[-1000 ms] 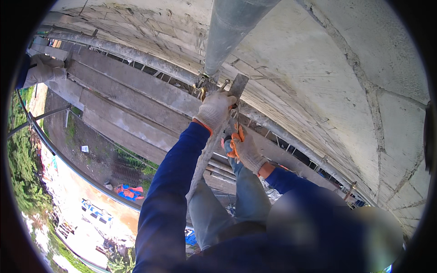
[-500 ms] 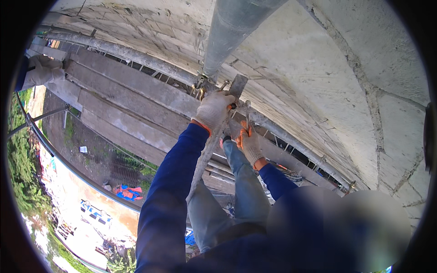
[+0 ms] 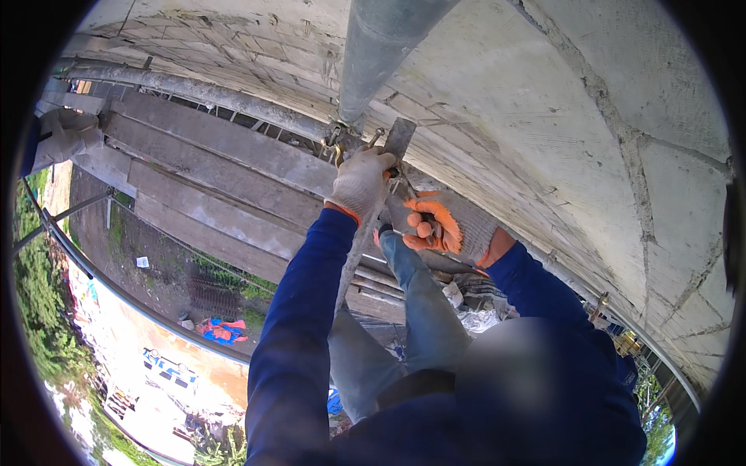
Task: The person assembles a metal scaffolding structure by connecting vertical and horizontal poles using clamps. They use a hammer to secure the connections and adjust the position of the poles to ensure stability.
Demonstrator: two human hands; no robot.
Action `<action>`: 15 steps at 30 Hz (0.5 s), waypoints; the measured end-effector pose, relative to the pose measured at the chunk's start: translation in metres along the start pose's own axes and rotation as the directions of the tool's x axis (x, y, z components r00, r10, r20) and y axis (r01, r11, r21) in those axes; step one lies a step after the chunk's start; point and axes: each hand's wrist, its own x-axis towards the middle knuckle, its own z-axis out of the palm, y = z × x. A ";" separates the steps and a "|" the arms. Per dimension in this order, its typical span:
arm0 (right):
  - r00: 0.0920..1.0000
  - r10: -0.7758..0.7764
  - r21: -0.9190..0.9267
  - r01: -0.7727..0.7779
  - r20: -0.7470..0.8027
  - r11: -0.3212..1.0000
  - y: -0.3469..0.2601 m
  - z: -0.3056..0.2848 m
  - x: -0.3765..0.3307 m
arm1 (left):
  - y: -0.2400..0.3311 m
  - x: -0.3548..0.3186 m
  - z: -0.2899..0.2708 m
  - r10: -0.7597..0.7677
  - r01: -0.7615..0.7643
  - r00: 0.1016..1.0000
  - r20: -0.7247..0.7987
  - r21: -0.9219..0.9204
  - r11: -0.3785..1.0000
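My left hand (image 3: 360, 182), in a white knit glove with orange lining, is closed around a dirty, mortar-crusted scaffold tube (image 3: 351, 268). The tube slants from a flat grey end piece (image 3: 400, 138) down past my left forearm. Just beyond that hand, metal scaffold couplers (image 3: 334, 140) with bolts sit at the foot of a thick grey upright pole (image 3: 381, 54). Right of it, my right hand (image 3: 451, 225), gloved with an orange palm, is turned palm up. Its fingers curl around a slim metal tool, apparently a spanner (image 3: 408, 186), mostly hidden by the glove.
Long scaffold planks (image 3: 217, 167) run to the left, with a horizontal tube (image 3: 210, 97) along a concrete block wall (image 3: 544, 116). Another person's gloved hand or leg (image 3: 66, 136) shows at far left. A curved guard rail (image 3: 155, 307) borders a drop to the ground below.
My right hand has turned from back-up to palm-up and shifted slightly right, its elbow swinging outward. My left hand keeps its hold, and the view has tilted slightly.
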 end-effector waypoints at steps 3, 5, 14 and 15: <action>0.999 -0.019 -0.124 0.014 -0.041 0.992 -0.021 0.005 0.012 | 0.002 0.003 0.000 0.017 -0.018 1.000 0.019 0.034 0.999; 0.996 0.054 -0.153 -0.042 0.071 0.987 -0.039 -0.010 0.034 | 0.002 0.005 0.001 0.023 -0.025 0.999 0.040 0.044 0.999; 0.771 -0.482 -0.756 0.002 -0.416 0.655 0.121 -0.182 0.161 | 0.010 0.010 -0.002 0.058 -0.059 0.997 0.045 0.015 0.998; 0.738 -0.465 -0.680 0.011 -0.490 0.733 0.109 -0.160 0.176 | -0.003 0.008 -0.001 0.044 -0.044 0.999 0.022 0.014 0.999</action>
